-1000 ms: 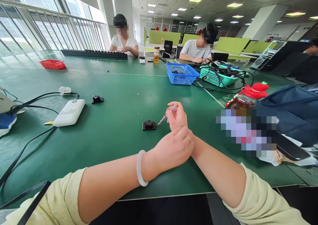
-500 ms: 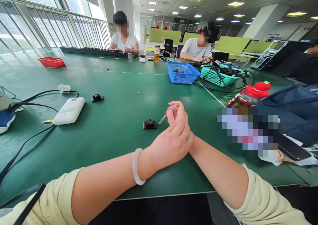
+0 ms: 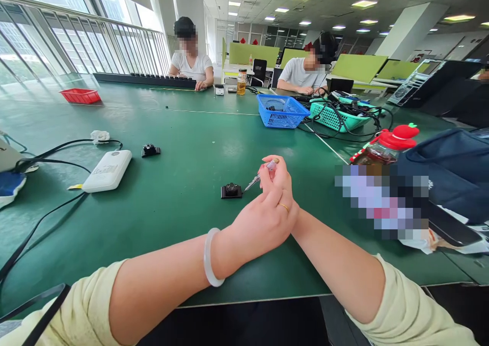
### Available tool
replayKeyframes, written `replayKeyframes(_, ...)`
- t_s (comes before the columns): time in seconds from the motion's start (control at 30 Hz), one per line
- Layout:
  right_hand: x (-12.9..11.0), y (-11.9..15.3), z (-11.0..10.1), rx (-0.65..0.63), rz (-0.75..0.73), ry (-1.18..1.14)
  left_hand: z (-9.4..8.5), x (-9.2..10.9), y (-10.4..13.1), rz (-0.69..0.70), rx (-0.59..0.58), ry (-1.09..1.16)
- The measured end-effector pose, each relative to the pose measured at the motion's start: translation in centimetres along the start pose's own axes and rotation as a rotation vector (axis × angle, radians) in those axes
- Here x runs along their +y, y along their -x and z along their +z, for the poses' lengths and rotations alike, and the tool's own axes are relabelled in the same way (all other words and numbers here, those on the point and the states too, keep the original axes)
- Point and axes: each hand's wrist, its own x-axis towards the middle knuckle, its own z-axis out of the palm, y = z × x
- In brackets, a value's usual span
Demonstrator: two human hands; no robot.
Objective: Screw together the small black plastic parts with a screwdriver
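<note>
pinching slim tool [image 3: 252,182] in right hand [image 3: 280,174], aimed at black part [image 3: 231,190] on green table [image 3: 191,167]; resting left hand [image 3: 263,218] against right wrist — cannot tell if closed. seemingly mid-work — completion unconfirmed, with similar part [image 3: 151,151] untouched.

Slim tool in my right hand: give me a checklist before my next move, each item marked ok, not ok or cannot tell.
1. Slim tool held in the right hand: ok, between thumb and fingers.
2. Left hand bracing the right: ok, it lies against it near the wrist.
3. Near black part sitting on the green table: ok.
4. Near black part held by the hands: not ok, neither touches it.
5. Tool tip touching that part: cannot tell, it is close to its right edge.
</note>
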Motion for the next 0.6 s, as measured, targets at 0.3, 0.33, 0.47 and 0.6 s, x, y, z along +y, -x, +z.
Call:
replayKeyframes(0.3,-0.70,0.11,0.12,0.034,0.065,0.021,-0.29,0.25,0.04,-0.051,-0.005,0.043)
replayKeyframes(0.33,-0.59,0.18,0.15,0.051,0.056,0.022,-0.38,0.15,0.03,-0.060,-0.017,0.021)
replayKeyframes(0.47,-0.27,0.15,0.02,0.042,0.066,0.009,-0.47,0.08,-0.01,-0.030,-0.045,-0.025)
replayKeyframes(0.6,-0.46,-0.18,-0.26,0.020,0.116,-0.004,-0.63,0.53,0.03,0.077,-0.059,-0.016)
